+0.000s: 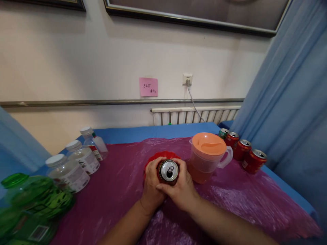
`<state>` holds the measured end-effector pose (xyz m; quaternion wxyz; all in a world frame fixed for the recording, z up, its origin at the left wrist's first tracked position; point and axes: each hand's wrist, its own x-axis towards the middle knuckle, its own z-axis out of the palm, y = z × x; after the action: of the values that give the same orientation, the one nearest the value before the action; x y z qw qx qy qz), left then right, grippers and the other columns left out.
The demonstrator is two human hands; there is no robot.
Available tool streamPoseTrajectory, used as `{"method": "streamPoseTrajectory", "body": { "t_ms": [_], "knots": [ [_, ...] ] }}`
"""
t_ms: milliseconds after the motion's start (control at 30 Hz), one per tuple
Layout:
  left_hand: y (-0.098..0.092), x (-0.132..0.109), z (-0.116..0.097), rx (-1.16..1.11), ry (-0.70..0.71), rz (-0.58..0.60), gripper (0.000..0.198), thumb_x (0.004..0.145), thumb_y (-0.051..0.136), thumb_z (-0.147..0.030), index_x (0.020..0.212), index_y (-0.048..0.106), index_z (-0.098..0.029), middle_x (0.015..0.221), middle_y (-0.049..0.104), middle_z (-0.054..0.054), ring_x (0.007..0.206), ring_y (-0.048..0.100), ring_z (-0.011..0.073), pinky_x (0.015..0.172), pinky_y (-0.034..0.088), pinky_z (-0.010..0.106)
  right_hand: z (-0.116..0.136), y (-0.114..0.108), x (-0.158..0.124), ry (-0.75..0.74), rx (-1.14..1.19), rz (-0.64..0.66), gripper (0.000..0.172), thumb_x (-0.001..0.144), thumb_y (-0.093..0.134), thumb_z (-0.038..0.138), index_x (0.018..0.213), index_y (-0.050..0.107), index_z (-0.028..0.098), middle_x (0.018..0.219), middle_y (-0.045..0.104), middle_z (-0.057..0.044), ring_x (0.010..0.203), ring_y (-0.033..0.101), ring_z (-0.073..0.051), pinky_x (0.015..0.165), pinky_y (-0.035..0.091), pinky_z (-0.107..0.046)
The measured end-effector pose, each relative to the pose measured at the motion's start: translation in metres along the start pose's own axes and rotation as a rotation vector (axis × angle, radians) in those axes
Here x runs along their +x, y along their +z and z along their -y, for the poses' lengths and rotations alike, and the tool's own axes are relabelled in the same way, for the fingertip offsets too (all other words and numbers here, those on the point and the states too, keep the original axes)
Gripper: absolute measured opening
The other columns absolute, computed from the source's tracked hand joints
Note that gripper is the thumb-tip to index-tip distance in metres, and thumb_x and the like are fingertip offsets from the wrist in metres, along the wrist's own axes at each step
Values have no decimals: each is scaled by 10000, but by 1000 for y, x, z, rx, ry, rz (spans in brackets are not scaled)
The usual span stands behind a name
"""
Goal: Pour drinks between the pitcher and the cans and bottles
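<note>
Between my two hands is a dark drink can, its silver top facing up with the mouth opened and the ring tab in place. My left hand wraps its left side and my right hand wraps the right, thumb across the front. Behind and partly under the hands shows the red scalloped rim of a dish; most of it is hidden. Just right of my right hand stands a clear plastic pitcher with an orange lid and some amber-coloured liquid inside.
Several opened cans line the right edge. Clear jars with white lids stand at the left, with large green bottles nearer. Purple plastic sheeting covers the blue table. A wall and a blue curtain bound the space.
</note>
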<state>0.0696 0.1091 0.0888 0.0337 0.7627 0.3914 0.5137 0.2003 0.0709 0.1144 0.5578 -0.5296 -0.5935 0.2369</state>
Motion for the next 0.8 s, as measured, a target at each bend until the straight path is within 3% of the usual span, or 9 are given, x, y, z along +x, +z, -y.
{"method": "streamPoseTrajectory", "body": {
  "t_ms": [167, 267, 400, 567, 700, 800],
  "knots": [
    [-8, -1, 3, -64, 5, 185, 789, 858, 625, -311, 1539, 235, -223, 1482, 469, 178, 1362, 482, 334, 1122, 424, 562, 1, -14, 19, -83, 6, 67, 617, 699, 809, 268, 1236, 511, 220, 1189, 661, -83, 1081, 643, -253, 963, 516, -427],
    [-15, 2, 6, -137, -44, 245, 714, 890, 570, -280, 1531, 260, -240, 1499, 472, 166, 1384, 477, 319, 1140, 414, 555, 0, -21, 28, -156, 37, 134, 586, 738, 777, 253, 1270, 531, 223, 1257, 626, -84, 1179, 598, -243, 1039, 475, -419],
    [-20, 9, 6, -217, -123, 249, 598, 895, 602, -317, 1451, 395, -241, 1441, 548, 144, 1326, 547, 300, 1125, 440, 512, -5, -25, 29, -134, 101, 195, 645, 777, 750, 253, 1359, 474, 222, 1315, 622, -93, 1223, 593, -246, 1070, 463, -433],
    [-21, 13, 3, -243, -179, 234, 617, 803, 731, -402, 1349, 499, -234, 1356, 608, 138, 1258, 592, 312, 1085, 472, 508, -13, -25, 25, -151, 133, 248, 590, 818, 720, 261, 1344, 455, 231, 1293, 648, -83, 1197, 620, -234, 1051, 492, -418],
    [-18, 9, 6, -233, -254, 253, 630, 757, 773, -403, 1306, 518, -228, 1298, 648, 134, 1190, 637, 317, 1036, 507, 523, -15, -29, 18, -233, 35, 228, 696, 842, 707, 263, 1455, 383, 210, 1471, 506, -140, 1373, 487, -272, 1159, 394, -487],
    [-16, 10, 12, -202, -336, 211, 660, 730, 791, -391, 1305, 511, -229, 1272, 662, 122, 1163, 654, 319, 1017, 521, 529, -16, -43, -2, -301, -69, 162, 785, 879, 679, 237, 1546, 266, 222, 1552, 394, -172, 1428, 417, -302, 1149, 409, -523]
  ]
}}
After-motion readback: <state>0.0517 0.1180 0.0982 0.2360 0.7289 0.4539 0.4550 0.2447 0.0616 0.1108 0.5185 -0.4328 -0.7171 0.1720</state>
